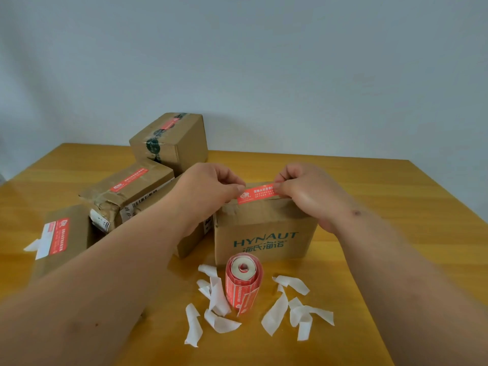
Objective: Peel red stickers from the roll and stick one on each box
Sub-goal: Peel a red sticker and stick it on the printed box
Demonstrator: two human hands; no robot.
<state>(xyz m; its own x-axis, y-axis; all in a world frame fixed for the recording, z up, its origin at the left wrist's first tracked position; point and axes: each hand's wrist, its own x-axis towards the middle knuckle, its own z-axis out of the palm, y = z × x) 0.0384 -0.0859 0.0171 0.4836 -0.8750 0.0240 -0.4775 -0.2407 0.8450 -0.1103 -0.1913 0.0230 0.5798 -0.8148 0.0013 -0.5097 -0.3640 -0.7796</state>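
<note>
Nearest the viewer, curled white backing strips [274, 310] lie scattered on the wooden table [396, 207] around the sticker roll [244, 283], which stands on end just in front of the printed box [264, 233]. The roll looks light and loosely wound, with its free red end hanging down; it would probably tip if tugged sideways, so a steadying hold on its body is advisable when the next label is drawn off.

Above the printed box, a red sticker [255, 194] is stretched flat between both hands. The left hand [208, 188] pinches its left end with curled fingertips; the right hand [303, 190] pinches its right end in the same way. Whether the sticker already touches the box top cannot be told. Such a label is thin, limp and tacky on one face, so it is best held by its extreme ends, kept taut, and lowered level to avoid creases.

Further left, three boxes already carry labels: a flat box [66, 233], a crumpled box [126, 191] and, farthest, a taped box [171, 138].
</note>
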